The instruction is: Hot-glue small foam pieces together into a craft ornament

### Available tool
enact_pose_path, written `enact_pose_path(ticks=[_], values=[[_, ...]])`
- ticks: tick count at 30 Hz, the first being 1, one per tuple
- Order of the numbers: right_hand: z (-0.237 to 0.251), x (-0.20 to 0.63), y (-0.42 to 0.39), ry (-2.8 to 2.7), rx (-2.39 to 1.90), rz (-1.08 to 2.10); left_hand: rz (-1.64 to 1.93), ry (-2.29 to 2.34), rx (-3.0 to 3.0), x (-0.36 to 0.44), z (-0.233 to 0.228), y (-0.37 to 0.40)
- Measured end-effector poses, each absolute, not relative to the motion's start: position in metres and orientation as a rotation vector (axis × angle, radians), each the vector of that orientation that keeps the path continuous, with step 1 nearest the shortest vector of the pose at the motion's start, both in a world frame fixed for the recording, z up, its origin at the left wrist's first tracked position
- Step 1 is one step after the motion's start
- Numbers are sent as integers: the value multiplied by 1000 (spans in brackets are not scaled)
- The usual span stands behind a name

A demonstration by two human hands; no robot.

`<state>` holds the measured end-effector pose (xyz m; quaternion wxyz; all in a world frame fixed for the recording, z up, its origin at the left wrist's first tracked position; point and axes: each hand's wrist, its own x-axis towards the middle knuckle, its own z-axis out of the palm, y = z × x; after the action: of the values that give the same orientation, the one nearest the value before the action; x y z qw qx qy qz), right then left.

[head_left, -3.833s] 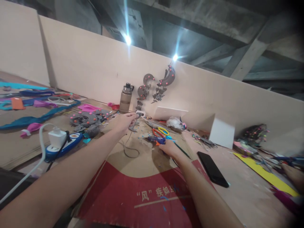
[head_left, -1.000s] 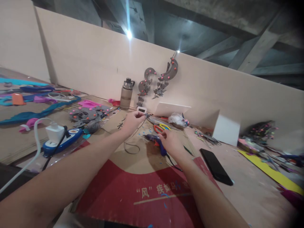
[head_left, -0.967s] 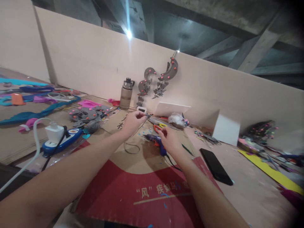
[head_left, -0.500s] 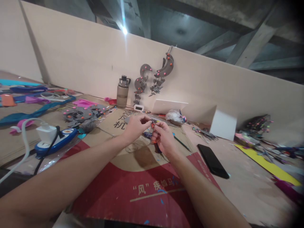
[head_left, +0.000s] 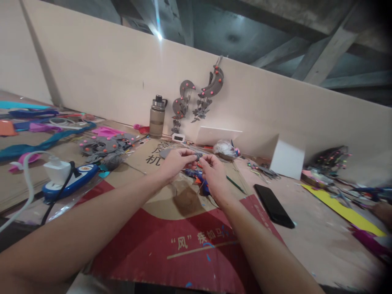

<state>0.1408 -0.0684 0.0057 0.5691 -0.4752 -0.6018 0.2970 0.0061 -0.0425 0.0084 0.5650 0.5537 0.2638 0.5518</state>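
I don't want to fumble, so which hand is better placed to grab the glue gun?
Probably your right hand: it is nearer the glue gun's handle than your left hand. Both hands' fingers meet at a small grey piece, though.

A: Hands?
B: Bare left hand (head_left: 177, 164) and bare right hand (head_left: 213, 173) together, fingertips pinching a small grey piece (head_left: 199, 155).
A: Beneath them?
B: Blue glue gun with orange trigger (head_left: 193, 174), on red-and-brown printed cardboard (head_left: 147, 253).
A: Right of both?
B: Black rectangular phone (head_left: 273, 205).
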Motion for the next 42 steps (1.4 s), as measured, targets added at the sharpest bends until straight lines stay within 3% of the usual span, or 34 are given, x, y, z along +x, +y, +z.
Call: enact_pose_path(ticks=[25, 42], values=[[16, 144, -72, -1433, -1298, 369, 1298, 707, 1467, 8, 7, -43], [14, 145, -71, -1497, -1327, 344, 1240, 845, 1518, 7, 5, -42]])
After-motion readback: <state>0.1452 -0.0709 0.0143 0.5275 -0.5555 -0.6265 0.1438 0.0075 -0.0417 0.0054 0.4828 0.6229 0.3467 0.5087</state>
